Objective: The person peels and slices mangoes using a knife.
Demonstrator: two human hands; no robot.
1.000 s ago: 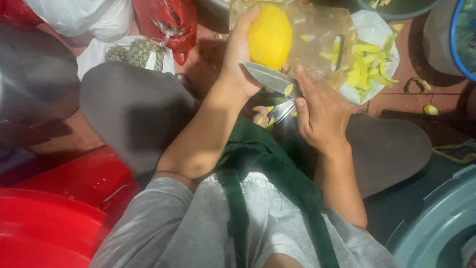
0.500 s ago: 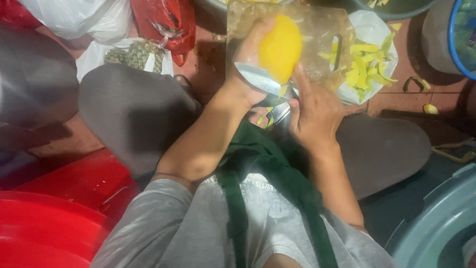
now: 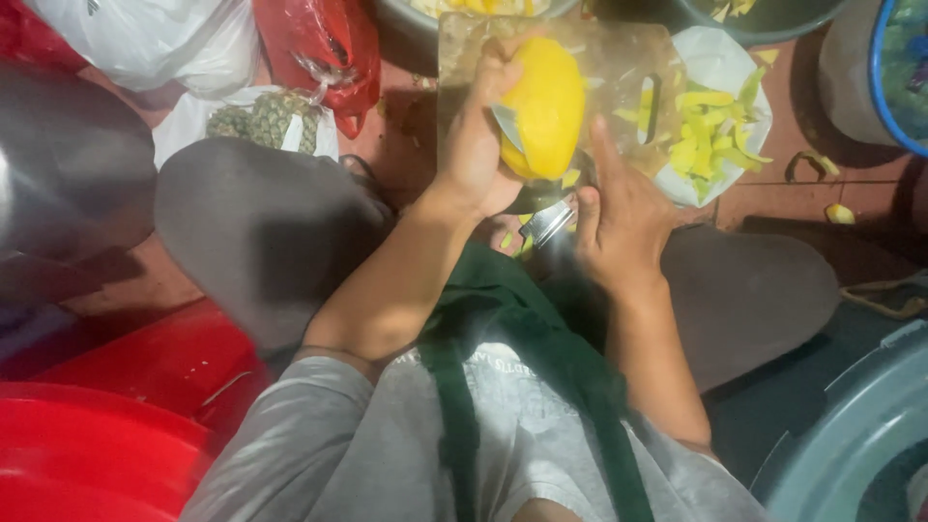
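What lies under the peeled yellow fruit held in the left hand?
Under the yellow fruit in the left hand lies a cutting board with peel scraps. The board's middle is hidden by the fruit.

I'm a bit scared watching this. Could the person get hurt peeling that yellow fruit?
Maybe. The knife in the right hand works close under the left hand gripping the peeled yellow fruit, so a slip might nick the fingers. The bare fruit probably feels slick and could slide out. It is held over the lap, so the blade could drop towards the legs.
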